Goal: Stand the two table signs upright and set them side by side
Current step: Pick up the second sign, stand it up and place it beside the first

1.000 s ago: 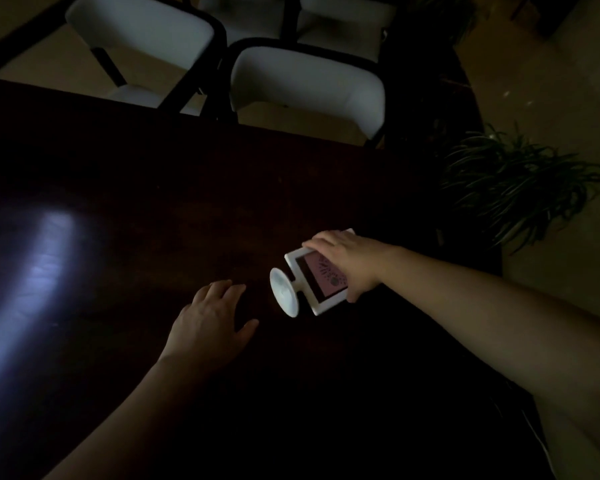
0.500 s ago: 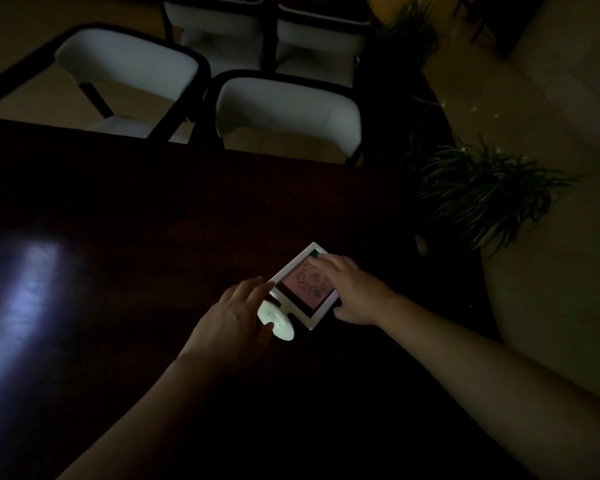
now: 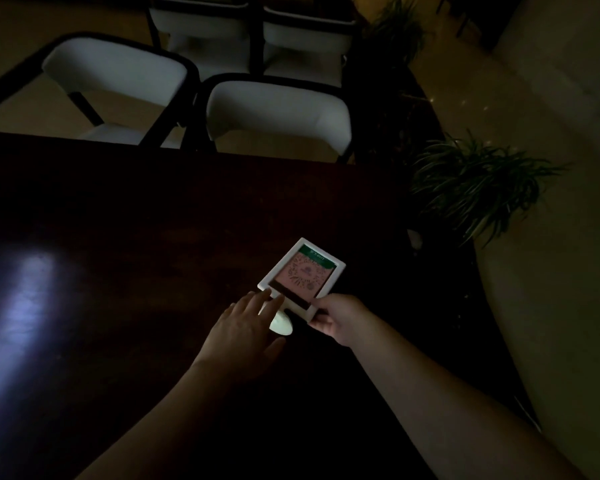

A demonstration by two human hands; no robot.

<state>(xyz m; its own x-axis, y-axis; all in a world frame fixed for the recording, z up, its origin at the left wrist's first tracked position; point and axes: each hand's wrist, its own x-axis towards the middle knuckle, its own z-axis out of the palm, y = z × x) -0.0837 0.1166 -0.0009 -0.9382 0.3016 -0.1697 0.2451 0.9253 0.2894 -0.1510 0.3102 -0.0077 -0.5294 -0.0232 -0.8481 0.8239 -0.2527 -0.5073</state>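
Head view: my right hand (image 3: 340, 318) pinches the white-framed pink table sign (image 3: 302, 277) at its lower corner, tilted above the dark wooden table (image 3: 153, 237). Left hand (image 3: 243, 334), fingers spread, touches its round base (image 3: 280, 323). Step: righting the first sign. Next: seat the base flat. I see no second sign.

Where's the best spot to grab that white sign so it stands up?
Probably the frame's side edges, near the bottom. The sign is tilted back, with its round foot nearest the person and its picture facing up. The right hand already pinches the frame's lower right corner from the right; the left hand touches the lower left edge. Holding both sides low should let it tip onto the foot.
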